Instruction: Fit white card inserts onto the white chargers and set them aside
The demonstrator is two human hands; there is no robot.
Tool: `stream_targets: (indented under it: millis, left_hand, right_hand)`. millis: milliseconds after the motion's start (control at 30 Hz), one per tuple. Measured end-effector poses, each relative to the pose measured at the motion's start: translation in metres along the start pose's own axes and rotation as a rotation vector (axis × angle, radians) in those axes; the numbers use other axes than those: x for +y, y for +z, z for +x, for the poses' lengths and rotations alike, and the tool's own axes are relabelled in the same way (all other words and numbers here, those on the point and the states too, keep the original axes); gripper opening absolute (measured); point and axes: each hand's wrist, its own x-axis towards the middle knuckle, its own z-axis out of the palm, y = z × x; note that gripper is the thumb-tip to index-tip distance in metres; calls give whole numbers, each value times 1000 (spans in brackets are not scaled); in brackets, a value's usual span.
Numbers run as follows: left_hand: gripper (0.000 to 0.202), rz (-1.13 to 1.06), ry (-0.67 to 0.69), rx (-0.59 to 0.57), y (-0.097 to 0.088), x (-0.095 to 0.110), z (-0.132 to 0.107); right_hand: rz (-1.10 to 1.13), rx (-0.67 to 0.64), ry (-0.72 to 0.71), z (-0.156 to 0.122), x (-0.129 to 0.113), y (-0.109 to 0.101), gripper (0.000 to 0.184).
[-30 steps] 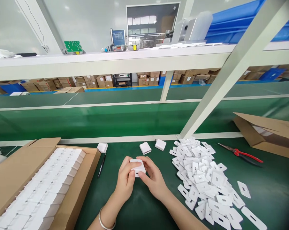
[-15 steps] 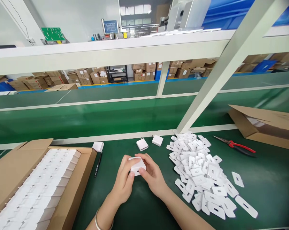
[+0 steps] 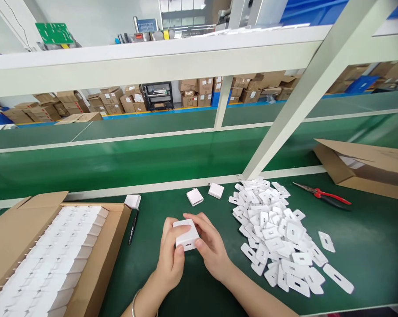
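A white power adapter [image 3: 187, 236] with a port slot on its near side sits between my two hands over the green table. My left hand [image 3: 169, 251] grips its left side, a finger lying across the top. On the right side my right hand [image 3: 210, 246] holds it with thumb and fingers. Beyond my hands lie two more white adapters, one nearer [image 3: 195, 197] and one further right [image 3: 216, 190], with small prongs showing. To the right spreads a heap of flat white slotted plates [image 3: 274, 233].
An open cardboard box [image 3: 115, 246] at left holds rows of white adapters [image 3: 53, 259]. Beside it are a black pen [image 3: 133, 226] and a white block [image 3: 133, 201]. Red-and-black pliers [image 3: 324, 196] and another open carton [image 3: 366, 171] lie right. A slanted white post [image 3: 284, 101] rises behind the plates.
The adapter has tipped slightly in my hands, so its slotted side shows more. The whole view has shifted a little; the things on the table stay put.
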Motion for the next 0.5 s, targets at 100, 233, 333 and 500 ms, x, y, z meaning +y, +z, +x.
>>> stream_targets:
  millis: [100, 233, 333, 500]
  left_hand:
    - [33, 8, -26, 13, 2, 4, 0]
    - [32, -51, -72, 22, 3, 3, 3]
    - [33, -94, -80, 27, 3, 1, 5]
    - [42, -167, -159, -24, 3, -1, 3]
  right_hand:
    - [-18, 34, 11, 0, 0, 2, 43]
    - [-56, 57, 26, 1, 0, 4, 35]
    - [-49, 79, 32, 1, 0, 4, 33]
    - [-10, 100, 31, 0, 3, 3, 34]
